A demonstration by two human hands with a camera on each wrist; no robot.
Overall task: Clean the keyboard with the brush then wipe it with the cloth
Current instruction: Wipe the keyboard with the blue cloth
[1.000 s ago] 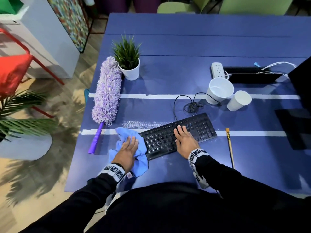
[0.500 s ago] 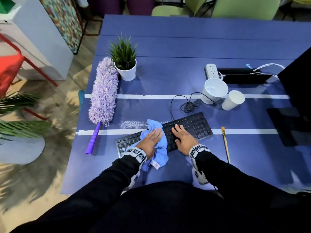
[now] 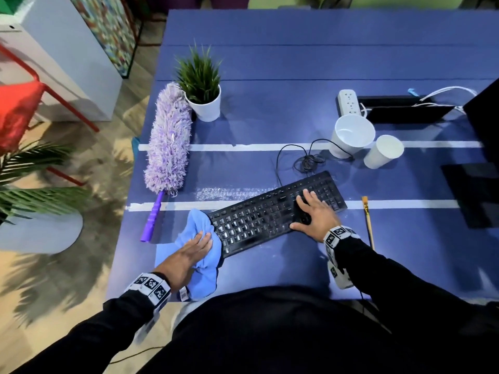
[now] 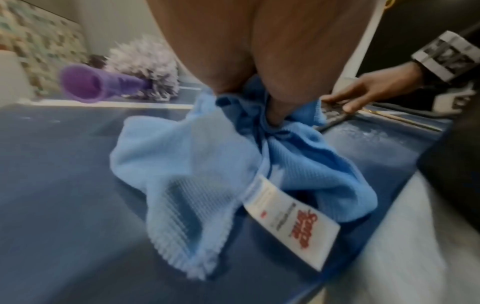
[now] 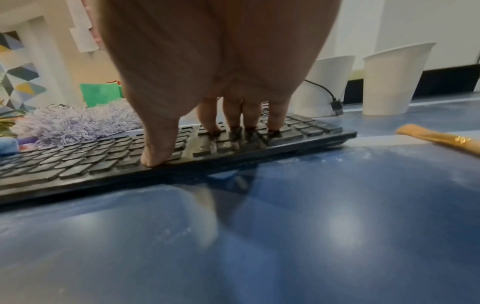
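The black keyboard (image 3: 256, 222) (image 5: 78, 164) lies slanted on the blue table. My left hand (image 3: 198, 242) (image 4: 233, 51) holds the blue cloth (image 3: 199, 220) (image 4: 207, 164) at the keyboard's left end. Its fingers lie on top of the cloth and its thumb is tucked into a fold. My right hand (image 3: 313, 211) (image 5: 205, 119) presses flat on the keys near the right end, fingers straight. The thin brush (image 3: 367, 222) (image 5: 441, 142) lies on the table to the right of the keyboard, held by neither hand.
A purple duster (image 3: 167, 141) and a potted plant (image 3: 204, 103) are at the left. Two white cups (image 3: 353, 136) (image 3: 383, 151), a power strip (image 3: 349, 102) and the coiled cable (image 3: 305, 160) sit behind the keyboard. A dark monitor (image 3: 483, 125) stands at the right. White dust (image 3: 229, 193) streaks the table.
My left hand swept the cloth rightward over the keys, then back to the keyboard's left end. My right hand stayed pressed on the right part of the keyboard.
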